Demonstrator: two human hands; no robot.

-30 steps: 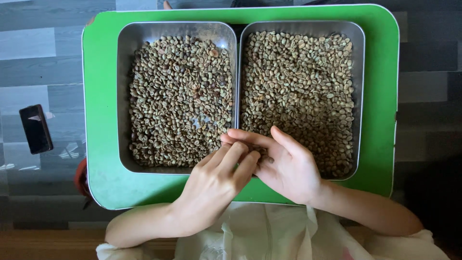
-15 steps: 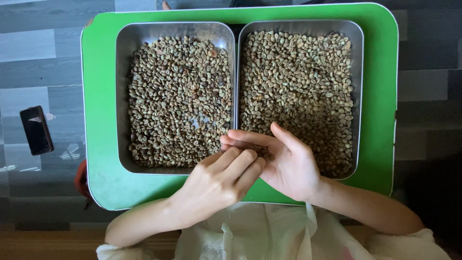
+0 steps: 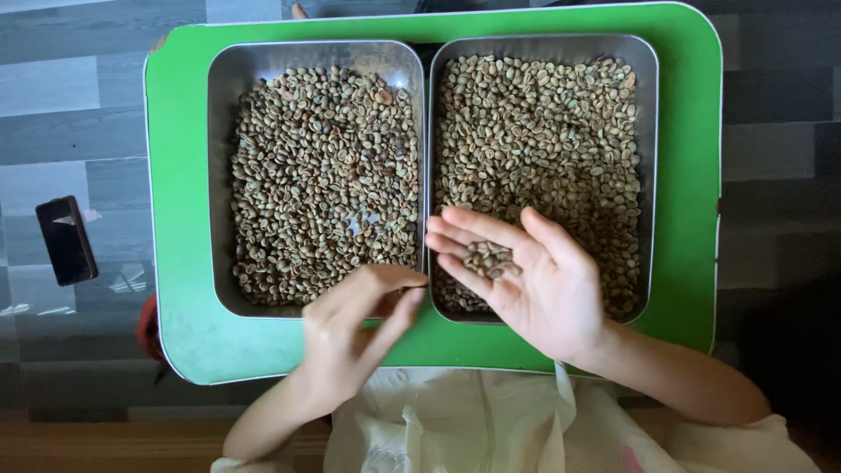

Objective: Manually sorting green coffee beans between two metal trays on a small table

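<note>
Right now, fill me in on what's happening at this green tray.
A person sits over a green tray holding two metal pans of pale green beans. The right hand is open, palm up, over the right pan, cupping a small heap of beans. The left hand, blurred, has its fingertips pinched together near the left pan's front edge. A dark phone lies on the floor.

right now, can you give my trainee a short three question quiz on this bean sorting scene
1. True or false: the right hand lies palm up with a small pile of beans on it.
2. Which metal tray does the left hand overlap: A) left tray B) right tray?
3. What lies on the floor left of the green board?

Key: 1 true; 2 A; 3 a dark phone.
</note>
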